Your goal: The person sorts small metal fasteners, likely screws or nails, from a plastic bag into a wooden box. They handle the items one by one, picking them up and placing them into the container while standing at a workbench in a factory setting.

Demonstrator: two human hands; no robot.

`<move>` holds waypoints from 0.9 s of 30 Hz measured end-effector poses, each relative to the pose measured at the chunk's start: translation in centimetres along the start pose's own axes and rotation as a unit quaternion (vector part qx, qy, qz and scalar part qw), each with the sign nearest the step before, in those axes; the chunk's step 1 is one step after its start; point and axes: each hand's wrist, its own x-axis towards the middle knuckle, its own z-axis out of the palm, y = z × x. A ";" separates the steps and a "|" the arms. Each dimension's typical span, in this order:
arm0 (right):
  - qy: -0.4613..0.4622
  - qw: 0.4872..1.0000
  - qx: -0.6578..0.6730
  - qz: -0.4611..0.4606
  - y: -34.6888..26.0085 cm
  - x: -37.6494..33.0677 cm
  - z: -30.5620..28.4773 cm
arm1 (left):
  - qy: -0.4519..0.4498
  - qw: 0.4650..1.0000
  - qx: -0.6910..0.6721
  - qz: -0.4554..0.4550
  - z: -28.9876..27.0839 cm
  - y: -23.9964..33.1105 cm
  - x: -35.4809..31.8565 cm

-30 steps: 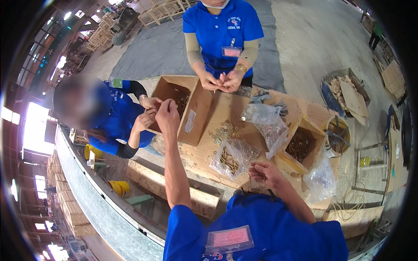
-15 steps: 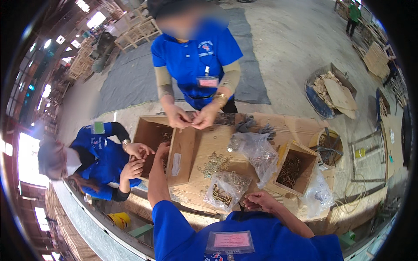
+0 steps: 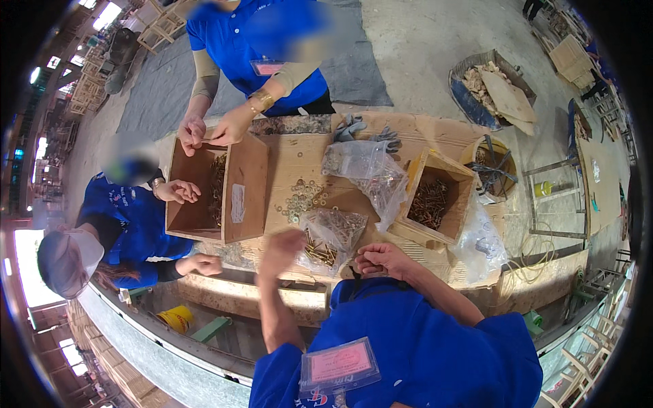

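Observation:
My left hand, smeared by motion, is over the front edge of the cardboard-covered table, left of a clear plastic bag of brass-coloured screws. What its fingers do cannot be made out. At the table's edge, right of that bag, my right hand has its fingers curled in a pinch. Anything held in it is too small to name. Behind the bag lies a loose pile of small metal rings, like washers or nuts. On the left stands an open wooden box with screws inside.
Another wooden box of screws stands at the right, beside a bucket and clear bags. Grey gloves lie at the back. Two co-workers in blue shirts have their hands around the left box: one across the table, one at the left.
My left hand has come out of the left box and moved right, toward the bag. The left co-worker's hands have separated. The view has shifted, while my right hand stays beside the bag.

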 end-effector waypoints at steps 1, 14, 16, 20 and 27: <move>0.007 1.000 -0.003 -0.004 -0.1 -0.1 0.1 | -0.106 0.976 0.191 -0.008 3.0 -1.0 0.3; 0.020 0.994 0.074 -0.080 2.2 -4.0 -1.2 | 0.257 0.892 0.271 -0.253 16.7 -4.0 0.4; 0.020 0.994 0.075 -0.077 2.6 -4.6 -1.6 | 0.283 0.903 0.257 -0.196 16.1 -3.9 -0.3; 0.018 0.992 0.091 -0.087 3.4 -5.1 -3.1 | 0.322 0.919 0.195 -0.122 15.9 -2.5 -1.5; 0.019 0.991 0.104 -0.082 3.7 -5.1 -3.9 | 0.298 0.937 -0.033 -0.179 15.9 -1.9 -4.1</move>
